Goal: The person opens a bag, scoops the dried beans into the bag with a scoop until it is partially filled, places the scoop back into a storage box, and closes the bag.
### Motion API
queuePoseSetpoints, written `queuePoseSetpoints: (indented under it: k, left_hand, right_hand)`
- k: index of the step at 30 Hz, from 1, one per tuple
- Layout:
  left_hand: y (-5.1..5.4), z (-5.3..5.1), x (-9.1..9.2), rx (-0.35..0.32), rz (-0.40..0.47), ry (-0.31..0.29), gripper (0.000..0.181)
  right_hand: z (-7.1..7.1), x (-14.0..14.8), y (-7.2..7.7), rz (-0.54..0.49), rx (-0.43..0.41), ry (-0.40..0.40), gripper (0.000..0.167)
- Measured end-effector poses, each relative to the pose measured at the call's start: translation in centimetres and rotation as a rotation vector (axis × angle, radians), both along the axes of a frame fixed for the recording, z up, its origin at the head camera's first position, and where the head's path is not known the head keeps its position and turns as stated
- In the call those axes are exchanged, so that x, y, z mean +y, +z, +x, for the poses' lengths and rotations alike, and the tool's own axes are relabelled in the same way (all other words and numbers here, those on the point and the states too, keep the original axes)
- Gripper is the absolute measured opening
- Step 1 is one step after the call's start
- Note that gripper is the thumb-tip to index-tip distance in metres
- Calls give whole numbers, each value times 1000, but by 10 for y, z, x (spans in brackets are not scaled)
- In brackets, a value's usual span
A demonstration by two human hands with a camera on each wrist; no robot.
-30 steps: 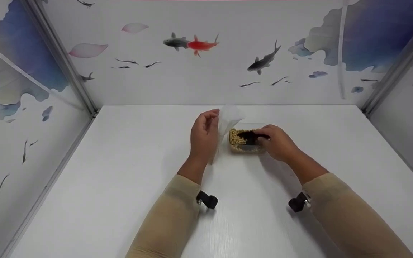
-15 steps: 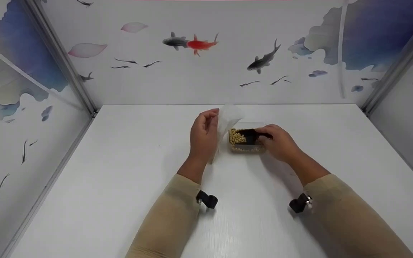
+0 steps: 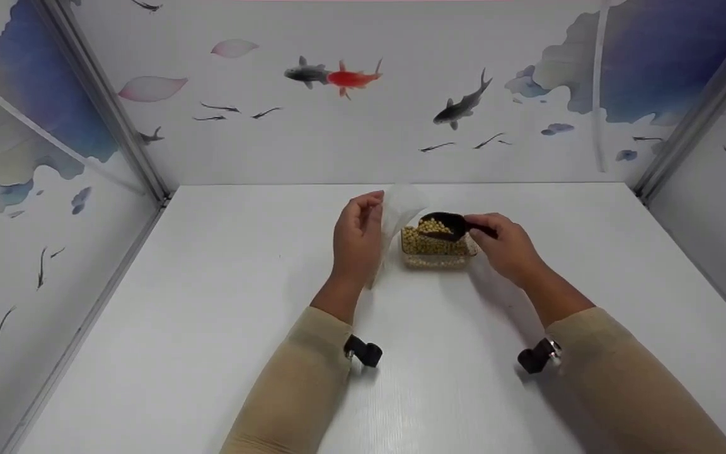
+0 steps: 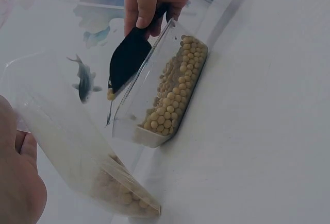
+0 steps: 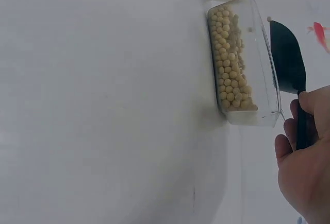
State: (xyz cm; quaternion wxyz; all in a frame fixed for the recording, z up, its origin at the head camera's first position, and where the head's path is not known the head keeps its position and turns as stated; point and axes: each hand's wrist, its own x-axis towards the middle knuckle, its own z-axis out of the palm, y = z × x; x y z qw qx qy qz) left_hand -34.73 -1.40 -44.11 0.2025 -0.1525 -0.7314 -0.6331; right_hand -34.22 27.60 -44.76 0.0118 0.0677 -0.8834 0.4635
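Observation:
My right hand (image 3: 509,246) grips the handle of a black scoop (image 3: 457,226) loaded with round, pale yellow beans that look like soybeans (image 3: 433,226). The scoop is just above a clear rectangular container (image 3: 435,261), which holds more of these beans. To the container's left, my left hand (image 3: 358,243) pinches the upper part of a clear plastic bag (image 3: 399,211) and keeps it upright. Some beans (image 4: 124,195) lie in the bottom of that bag, as the left wrist view shows. The bag's mouth is hard to make out.
A white table (image 3: 224,284) lies beneath everything. Behind it stands a white wall (image 3: 363,145) printed with fish and leaves, and side panels with metal posts (image 3: 111,107) close off left and right.
The right hand has lifted the scoop, with beans in it, up out of the container and slightly to the right. My left hand and the bag have stayed in place.

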Motion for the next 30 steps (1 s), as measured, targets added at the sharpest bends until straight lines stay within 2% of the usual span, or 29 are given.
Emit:
queuePoseSetpoints:
  k: [5,15,21,30]
  left_hand:
    - [1,0,0,-5,-6,9,20]
    - [0,-1,0,0,2,12,22]
    - [1,0,0,-27,5,28,20]
    - [2,0,2,-50,-3,45,23]
  right_hand:
    - [1,4,4,-71,-27,-37,42]
    - [-1,5,22,-21,46,-27,42]
    - [-2,1,43,22,98,-45,41]
    - [-4,-7,85,89,152,-60,39]
